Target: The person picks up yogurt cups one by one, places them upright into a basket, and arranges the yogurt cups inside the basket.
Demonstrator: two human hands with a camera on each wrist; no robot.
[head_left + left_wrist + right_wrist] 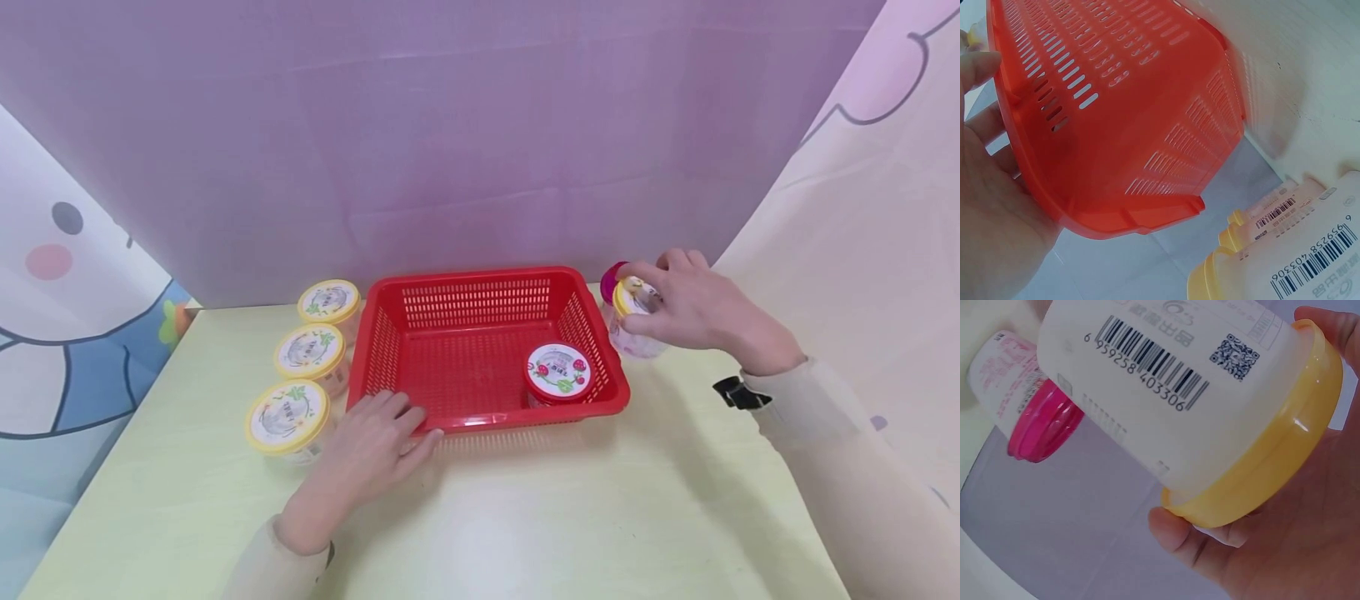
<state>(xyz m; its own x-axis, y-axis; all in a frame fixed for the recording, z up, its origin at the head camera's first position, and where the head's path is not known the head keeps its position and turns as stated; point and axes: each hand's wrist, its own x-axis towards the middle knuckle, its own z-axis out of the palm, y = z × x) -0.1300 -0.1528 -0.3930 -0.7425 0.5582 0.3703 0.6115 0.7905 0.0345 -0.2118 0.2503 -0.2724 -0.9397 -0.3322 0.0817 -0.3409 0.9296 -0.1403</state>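
With fingers and thumb spread over its yellow lid, my right hand [686, 304] grips a plastic tub [1147, 394]. The barcode on its pale side faces the right wrist camera. Just behind it, a magenta-lidded tub [610, 282] is partly hidden. My left hand [367, 454] holds the front left corner of a red basket [480, 277], fingers over the rim and thumb outside. Inside the basket, at the front right, stands a red-lidded tub [558, 372] with a strawberry pattern on top.
Left of the basket, three yellow-lidded tubs line up: a back one [330, 300], a middle one [309, 350] and a front one [288, 417]. A purple cloth wall [480, 150] rises behind. The pale table [525, 517] extends in front.
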